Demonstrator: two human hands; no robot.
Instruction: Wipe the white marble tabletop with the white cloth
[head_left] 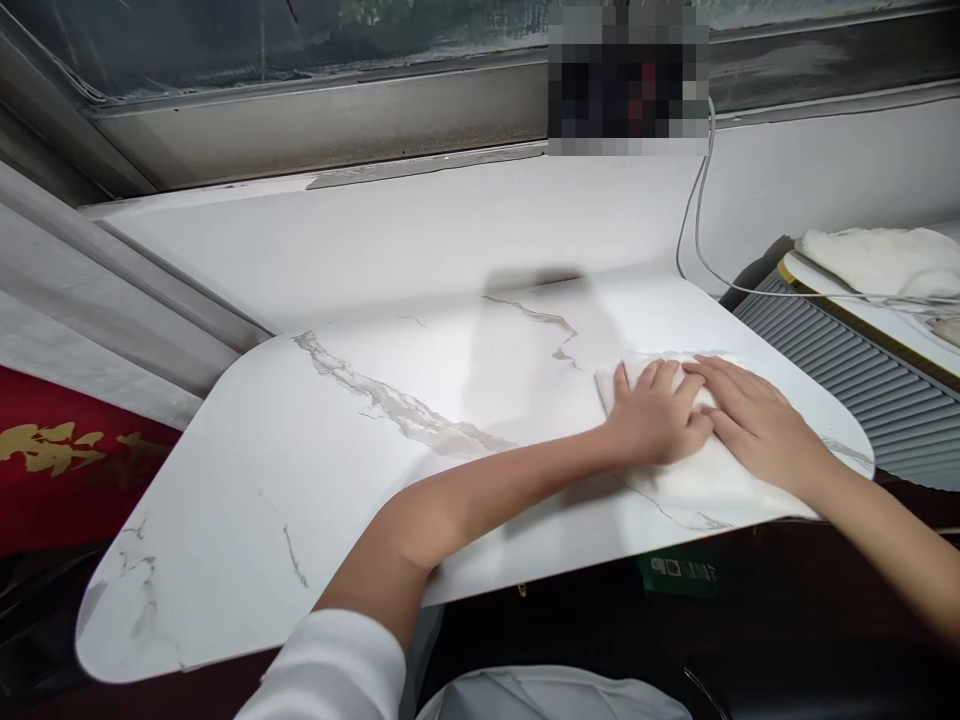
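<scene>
A white cloth (pixel 712 485) lies spread on the right part of a white marble-patterned tabletop (pixel 247 480), with one corner reaching the front edge. My left hand (pixel 654 420) rests on the cloth's left part with its fingers apart, pressing down. Beside it, my right hand (pixel 769 430) lies flat on the same cloth, fingers stretched forward. The two hands nearly touch at the thumbs. Part of the cloth is hidden beneath them.
Behind the tabletop are a white wall and window frame (pixel 337 120). A grey cable (pixel 697 220) hangs down at the back right. Near it stands a ribbed grey cabinet (pixel 825 370) with a fluffy white cloth (pixel 885 260) on top. Red fabric (pixel 67 460) hangs at left.
</scene>
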